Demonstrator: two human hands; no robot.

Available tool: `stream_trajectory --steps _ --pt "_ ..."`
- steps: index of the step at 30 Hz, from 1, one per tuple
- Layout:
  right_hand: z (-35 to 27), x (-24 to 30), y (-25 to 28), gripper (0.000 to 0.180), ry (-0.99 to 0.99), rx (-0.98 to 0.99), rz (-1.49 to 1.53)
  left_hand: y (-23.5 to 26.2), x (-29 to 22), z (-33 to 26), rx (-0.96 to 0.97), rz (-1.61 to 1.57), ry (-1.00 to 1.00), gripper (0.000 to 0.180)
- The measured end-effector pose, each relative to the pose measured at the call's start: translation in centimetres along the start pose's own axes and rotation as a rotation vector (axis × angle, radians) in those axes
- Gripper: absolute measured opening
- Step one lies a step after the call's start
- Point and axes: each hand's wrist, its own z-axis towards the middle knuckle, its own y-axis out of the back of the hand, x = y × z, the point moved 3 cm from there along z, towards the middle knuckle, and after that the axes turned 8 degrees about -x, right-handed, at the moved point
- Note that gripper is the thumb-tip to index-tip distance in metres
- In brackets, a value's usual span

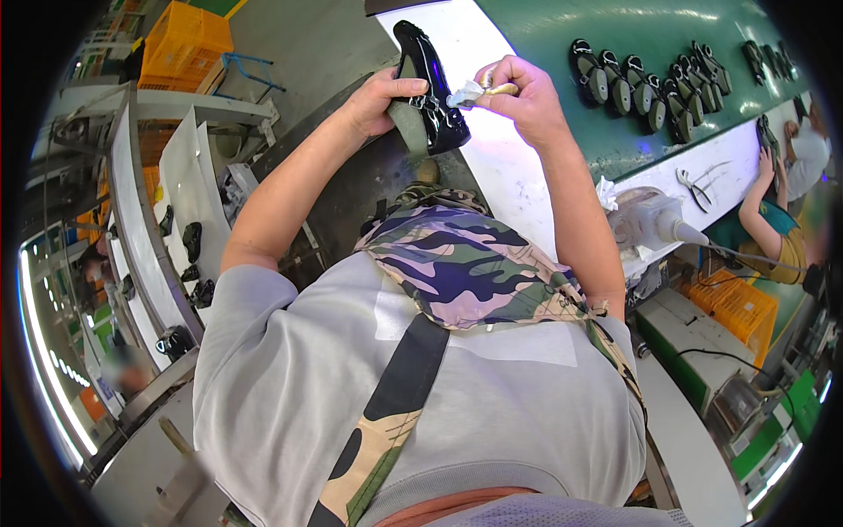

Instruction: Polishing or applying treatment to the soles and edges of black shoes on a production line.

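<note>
My left hand grips a glossy black shoe with a strap, its thumb over the edge and the other fingers behind. The shoe's greyish heel or sole side faces down past my hand. In my right hand, pinched between thumb and fingers, is a small tan stick with a whitish wad at its end. That wad is at the shoe's strap side, close to or touching it; I cannot tell which. Both hands are over the white near edge of the bench.
Several black shoes lie in rows on the green belt. Pliers and a translucent bottle with a nozzle are at my right. A co-worker's arm is farther right. Orange crates and a shoe rack stand left.
</note>
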Motion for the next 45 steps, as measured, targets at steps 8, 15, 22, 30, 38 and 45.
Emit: stream_trajectory --steps 8,15,22,30,38,45 --pt "2.3 -1.7 -3.5 0.024 -0.068 0.165 0.059 6.2 -0.2 -3.2 -0.108 -0.238 -0.065 0.037" --pt "4.3 -5.0 -7.6 0.02 -0.211 -0.073 0.155 9.7 -0.8 -6.7 -0.166 -0.419 -0.334 0.04" --pt "5.1 -6.0 -11.2 0.017 -0.368 -0.011 0.215 10.3 -3.6 -12.5 -0.502 -0.133 -0.653 0.049" --pt "5.7 -6.3 -10.8 0.012 -0.418 0.063 0.471 15.7 -14.8 -28.7 -1.092 0.085 -0.906 0.051" --pt "3.8 -9.2 -2.6 0.012 -0.399 -0.232 0.382 31.1 -19.2 -49.8 -1.046 0.059 -0.533 0.042" --pt "-0.1 -7.2 4.3 0.018 -0.377 -0.443 0.45 38.3 -22.0 -45.1 -1.656 1.731 0.145 0.064"
